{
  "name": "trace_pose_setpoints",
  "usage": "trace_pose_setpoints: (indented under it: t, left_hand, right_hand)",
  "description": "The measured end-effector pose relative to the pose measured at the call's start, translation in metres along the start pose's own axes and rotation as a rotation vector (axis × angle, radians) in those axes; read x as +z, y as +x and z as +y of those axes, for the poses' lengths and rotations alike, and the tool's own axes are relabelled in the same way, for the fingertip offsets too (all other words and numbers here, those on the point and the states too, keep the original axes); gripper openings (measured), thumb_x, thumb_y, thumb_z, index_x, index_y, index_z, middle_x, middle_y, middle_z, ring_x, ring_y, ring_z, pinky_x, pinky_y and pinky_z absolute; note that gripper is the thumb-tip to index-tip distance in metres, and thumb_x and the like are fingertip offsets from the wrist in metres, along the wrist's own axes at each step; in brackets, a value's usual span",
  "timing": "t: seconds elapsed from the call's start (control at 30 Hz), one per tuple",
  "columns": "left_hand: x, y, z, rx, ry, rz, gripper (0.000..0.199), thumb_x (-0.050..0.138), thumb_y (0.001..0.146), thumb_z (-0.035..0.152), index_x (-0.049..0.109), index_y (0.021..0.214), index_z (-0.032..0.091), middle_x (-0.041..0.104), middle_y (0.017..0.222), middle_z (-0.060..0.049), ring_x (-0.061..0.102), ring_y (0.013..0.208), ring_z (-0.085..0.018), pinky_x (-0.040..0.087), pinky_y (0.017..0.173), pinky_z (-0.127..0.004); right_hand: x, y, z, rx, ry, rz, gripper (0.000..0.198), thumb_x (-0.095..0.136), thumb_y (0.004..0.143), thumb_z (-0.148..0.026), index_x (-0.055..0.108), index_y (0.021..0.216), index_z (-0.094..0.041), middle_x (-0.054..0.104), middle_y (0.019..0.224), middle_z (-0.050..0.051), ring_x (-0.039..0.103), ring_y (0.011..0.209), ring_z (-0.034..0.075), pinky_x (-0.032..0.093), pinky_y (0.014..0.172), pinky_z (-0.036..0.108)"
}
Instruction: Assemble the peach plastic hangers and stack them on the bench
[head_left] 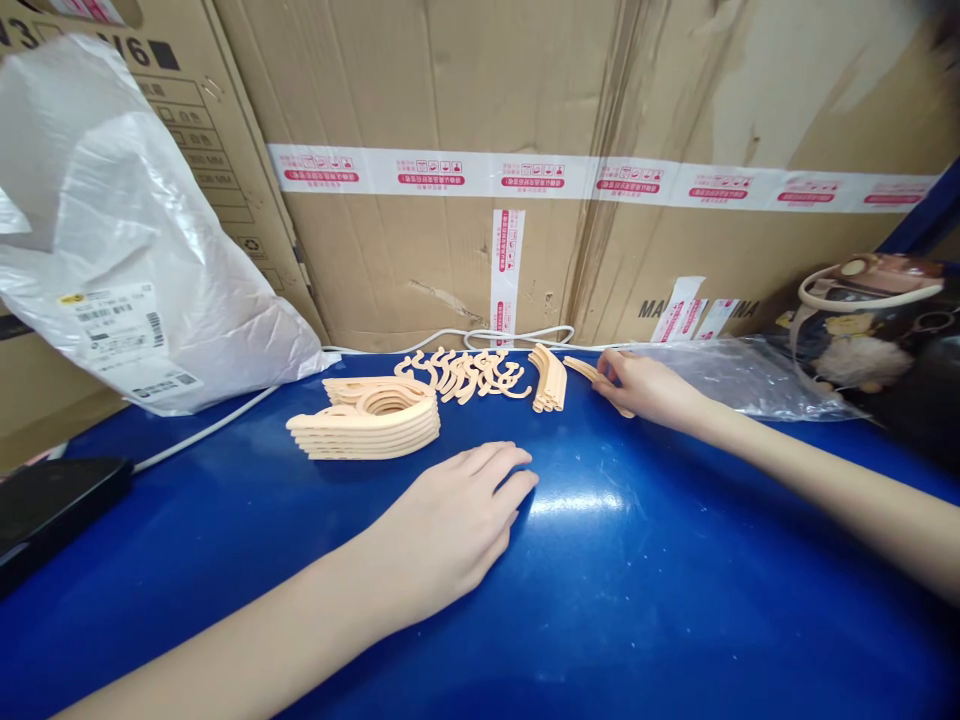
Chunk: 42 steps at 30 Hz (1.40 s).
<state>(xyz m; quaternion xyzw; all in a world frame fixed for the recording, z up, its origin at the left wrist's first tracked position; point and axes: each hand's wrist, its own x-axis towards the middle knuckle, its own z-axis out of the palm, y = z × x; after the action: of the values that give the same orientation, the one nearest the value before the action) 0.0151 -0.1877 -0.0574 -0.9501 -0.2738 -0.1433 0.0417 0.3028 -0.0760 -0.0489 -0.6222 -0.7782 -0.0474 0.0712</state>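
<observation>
My left hand is over the blue table at the middle, palm down with its fingers stretched forward, holding nothing. At the back right, my right hand has its fingers closed around a curved beige hanger arm; part of this piece is hidden under the fingers. Just left of it lies a small bundle of similar beige arms. Several loose beige hanger hooks are heaped farther left. A neat stack of larger beige hanger pieces sits beyond my left hand, to its left.
Cardboard boxes with printed tape stand along the back. A white plastic parcel bag leans at the left, above a black device with a white cable. A clear plastic bag and a brown-lidded container are at the right.
</observation>
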Motion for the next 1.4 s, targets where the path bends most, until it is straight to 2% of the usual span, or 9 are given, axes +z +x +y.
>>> trace_pose_setpoints:
  t: [0.2, 0.33, 0.47, 0.6, 0.73, 1.03, 1.23, 1.3, 1.4]
  left_hand:
    - [-0.006, 0.000, 0.003, -0.024, -0.070, -0.019, 0.029, 0.040, 0.094, 0.016, 0.051, 0.120, 0.016, 0.055, 0.125, -0.009, 0.051, 0.116, -0.025, 0.045, 0.097, -0.043]
    - [-0.013, 0.003, 0.008, -0.093, -0.219, -0.067, 0.029, 0.045, 0.095, 0.030, 0.049, 0.122, 0.020, 0.054, 0.124, -0.008, 0.053, 0.109, -0.023, 0.047, 0.090, -0.039]
    - [-0.017, 0.004, 0.011, -0.167, -0.291, -0.152, 0.026, 0.053, 0.090, 0.042, 0.055, 0.104, 0.020, 0.060, 0.096, -0.003, 0.058, 0.085, -0.022, 0.046, 0.067, -0.032]
    - [-0.020, 0.001, 0.012, -0.225, -0.358, -0.197, 0.014, 0.056, 0.088, 0.035, 0.055, 0.092, 0.022, 0.058, 0.086, 0.001, 0.057, 0.071, -0.016, 0.038, 0.056, -0.026]
    - [-0.024, 0.000, 0.012, -0.256, -0.420, -0.213, 0.006, 0.055, 0.087, 0.029, 0.054, 0.089, 0.023, 0.058, 0.085, 0.003, 0.055, 0.065, -0.013, 0.036, 0.055, -0.025]
    - [-0.045, 0.000, 0.012, -0.268, -0.297, -0.247, 0.019, 0.057, 0.085, 0.043, 0.057, 0.087, 0.024, 0.062, 0.080, 0.002, 0.057, 0.064, -0.016, 0.035, 0.053, -0.027]
    - [-0.087, 0.029, -0.065, -0.616, -0.083, -0.090, 0.039, 0.043, 0.088, 0.056, 0.064, 0.094, 0.024, 0.067, 0.080, 0.001, 0.062, 0.071, -0.018, 0.039, 0.058, -0.026]
    - [-0.092, 0.044, -0.106, -0.882, -0.048, -0.243, 0.045, 0.041, 0.089, 0.057, 0.064, 0.097, 0.019, 0.069, 0.090, -0.004, 0.063, 0.081, -0.022, 0.044, 0.065, -0.028]
    - [-0.085, 0.064, -0.154, -1.038, -0.121, -0.448, 0.046, 0.043, 0.092, 0.050, 0.062, 0.102, 0.009, 0.067, 0.096, -0.013, 0.065, 0.080, -0.024, 0.050, 0.065, -0.032]
  right_hand:
    - [-0.027, -0.034, 0.000, -0.022, 0.049, -0.218, 0.021, 0.062, 0.076, -0.040, 0.060, 0.085, -0.021, 0.066, 0.070, 0.002, 0.060, 0.059, 0.019, 0.037, 0.050, 0.027]
    - [-0.036, -0.083, -0.037, -0.237, 0.252, -0.400, 0.024, 0.069, 0.073, -0.036, 0.061, 0.093, -0.027, 0.066, 0.072, -0.004, 0.060, 0.058, 0.015, 0.036, 0.047, 0.023]
    - [-0.041, -0.108, -0.078, -0.414, 0.406, -0.364, 0.018, 0.069, 0.077, -0.036, 0.058, 0.087, -0.025, 0.066, 0.075, -0.005, 0.058, 0.061, 0.012, 0.036, 0.050, 0.022]
    - [-0.053, -0.080, -0.090, -0.533, 0.332, -0.281, 0.018, 0.057, 0.089, -0.041, 0.063, 0.092, -0.024, 0.067, 0.084, -0.001, 0.061, 0.071, 0.014, 0.041, 0.060, 0.023]
    - [-0.051, -0.021, -0.095, -0.524, 0.010, 0.050, 0.019, 0.052, 0.092, -0.030, 0.066, 0.094, -0.019, 0.065, 0.095, 0.007, 0.061, 0.088, 0.021, 0.042, 0.074, 0.028]
    - [-0.019, 0.053, -0.115, -0.315, 0.004, -0.035, 0.018, 0.059, 0.082, -0.030, 0.072, 0.083, -0.018, 0.071, 0.083, 0.007, 0.063, 0.072, 0.020, 0.036, 0.054, 0.024]
    - [-0.011, 0.064, -0.112, -0.281, 0.102, -0.071, 0.023, 0.061, 0.079, -0.036, 0.073, 0.073, -0.018, 0.070, 0.070, 0.004, 0.062, 0.062, 0.017, 0.034, 0.050, 0.024]
    - [-0.009, 0.067, -0.112, -0.272, 0.134, -0.068, 0.020, 0.063, 0.077, -0.034, 0.074, 0.073, -0.019, 0.070, 0.069, 0.004, 0.061, 0.062, 0.016, 0.034, 0.051, 0.024]
    - [-0.013, 0.067, -0.112, -0.253, 0.187, -0.034, 0.017, 0.062, 0.076, -0.030, 0.075, 0.076, -0.018, 0.071, 0.072, 0.004, 0.062, 0.064, 0.016, 0.035, 0.053, 0.024]
